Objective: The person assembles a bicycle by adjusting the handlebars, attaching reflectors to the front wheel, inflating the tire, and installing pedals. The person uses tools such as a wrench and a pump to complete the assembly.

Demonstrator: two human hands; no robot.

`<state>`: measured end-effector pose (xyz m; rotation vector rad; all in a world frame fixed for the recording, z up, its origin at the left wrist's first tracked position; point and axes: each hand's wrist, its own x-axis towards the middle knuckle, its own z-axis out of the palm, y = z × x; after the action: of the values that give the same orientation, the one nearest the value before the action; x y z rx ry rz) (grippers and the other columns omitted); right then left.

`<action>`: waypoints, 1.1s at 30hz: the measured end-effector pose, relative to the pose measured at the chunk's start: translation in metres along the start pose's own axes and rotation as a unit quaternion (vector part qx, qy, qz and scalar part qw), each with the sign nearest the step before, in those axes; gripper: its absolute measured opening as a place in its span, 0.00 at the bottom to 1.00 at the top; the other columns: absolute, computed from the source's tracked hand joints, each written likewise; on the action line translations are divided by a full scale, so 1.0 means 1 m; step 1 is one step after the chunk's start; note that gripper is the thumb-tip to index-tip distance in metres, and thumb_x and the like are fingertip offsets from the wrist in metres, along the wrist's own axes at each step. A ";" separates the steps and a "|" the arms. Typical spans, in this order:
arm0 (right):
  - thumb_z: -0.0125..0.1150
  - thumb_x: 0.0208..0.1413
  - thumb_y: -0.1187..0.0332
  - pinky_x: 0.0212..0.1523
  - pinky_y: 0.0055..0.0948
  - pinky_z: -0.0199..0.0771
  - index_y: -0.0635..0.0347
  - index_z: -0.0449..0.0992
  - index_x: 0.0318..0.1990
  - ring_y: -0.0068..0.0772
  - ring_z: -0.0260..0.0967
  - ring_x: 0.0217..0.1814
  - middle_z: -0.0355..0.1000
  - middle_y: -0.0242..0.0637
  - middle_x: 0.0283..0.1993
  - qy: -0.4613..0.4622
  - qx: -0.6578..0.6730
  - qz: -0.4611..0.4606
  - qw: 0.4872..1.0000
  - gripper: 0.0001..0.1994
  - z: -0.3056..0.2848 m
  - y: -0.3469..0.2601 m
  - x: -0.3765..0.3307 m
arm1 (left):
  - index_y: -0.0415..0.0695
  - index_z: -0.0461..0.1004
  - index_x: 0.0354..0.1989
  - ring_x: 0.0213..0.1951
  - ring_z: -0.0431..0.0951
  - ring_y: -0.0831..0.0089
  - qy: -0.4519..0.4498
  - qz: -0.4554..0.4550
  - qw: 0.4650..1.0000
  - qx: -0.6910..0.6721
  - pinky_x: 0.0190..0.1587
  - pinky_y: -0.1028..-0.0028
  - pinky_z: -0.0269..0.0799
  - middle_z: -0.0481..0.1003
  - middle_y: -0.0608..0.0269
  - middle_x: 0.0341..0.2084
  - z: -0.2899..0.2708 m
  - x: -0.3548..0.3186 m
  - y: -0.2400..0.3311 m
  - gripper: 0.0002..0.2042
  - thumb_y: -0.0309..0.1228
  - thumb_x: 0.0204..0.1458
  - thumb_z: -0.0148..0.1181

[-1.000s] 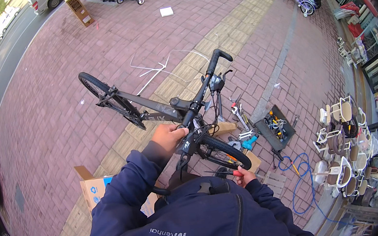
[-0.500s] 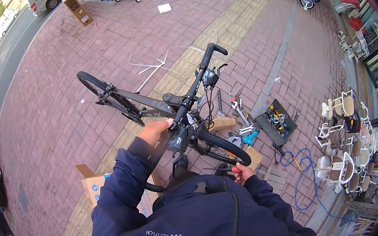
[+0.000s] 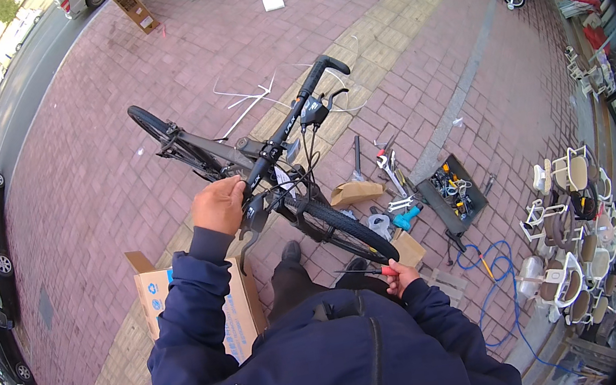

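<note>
A dark grey bicycle (image 3: 218, 152) stands in front of me, its front wheel (image 3: 345, 227) pointing back toward my right side. My left hand (image 3: 220, 205) is closed around the near part of the black handlebar (image 3: 289, 122), just above a brake lever and shifter (image 3: 252, 218). Low at my right, my right hand (image 3: 402, 277) grips a screwdriver (image 3: 388, 270) by its red handle. The thin shaft points left, close to the front tyre. The far grip carries another shifter (image 3: 314, 111), with cables looping down from it.
An open toolbox (image 3: 456, 194) lies right of the wheel, beside wrenches (image 3: 390, 168) and a teal power tool (image 3: 407, 217). A cardboard box (image 3: 241, 306) stands by my left leg. A blue hose (image 3: 507, 274) coils near stacked child seats (image 3: 569, 233). White straps (image 3: 251, 105) lie beyond the bike.
The handlebar has swung left and tipped, and my left hand has moved left with it. More of the front wheel and my shoes shows. My right hand still holds the screwdriver.
</note>
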<state>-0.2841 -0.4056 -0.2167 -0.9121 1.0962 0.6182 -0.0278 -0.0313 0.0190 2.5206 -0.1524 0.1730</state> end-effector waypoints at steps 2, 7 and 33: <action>0.60 0.63 0.49 0.20 0.32 0.75 0.57 0.79 0.34 0.25 0.63 0.15 0.69 0.28 0.19 -0.006 -0.002 0.006 1.000 0.19 -0.014 0.001 -0.002 | 0.43 0.83 0.34 0.38 0.82 0.56 0.091 0.093 0.991 0.022 0.47 0.59 0.77 0.82 0.55 0.32 -0.001 -0.011 0.015 0.06 0.32 0.55 0.63; 0.58 0.64 0.49 0.21 0.32 0.76 0.56 0.79 0.37 0.25 0.64 0.16 0.70 0.29 0.20 0.010 0.007 0.007 1.000 0.18 -0.036 0.004 -0.008 | 0.42 0.81 0.30 0.31 0.80 0.55 -0.040 0.067 0.974 -0.211 0.38 0.62 0.75 0.79 0.54 0.26 0.029 -0.088 0.056 0.07 0.32 0.54 0.65; 0.56 0.66 0.53 0.26 0.32 0.80 0.55 0.75 0.51 0.25 0.69 0.20 0.76 0.35 0.28 0.085 0.048 0.058 0.994 0.17 0.031 0.022 -0.037 | 0.42 0.82 0.41 0.42 0.82 0.51 -0.450 -0.147 0.876 -0.092 0.47 0.59 0.76 0.82 0.48 0.35 0.150 -0.170 -0.101 0.18 0.45 0.56 0.60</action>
<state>-0.3000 -0.3674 -0.1832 -0.8332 1.3281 0.5865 -0.1672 -0.0236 -0.1867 2.1985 -0.1351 -1.0961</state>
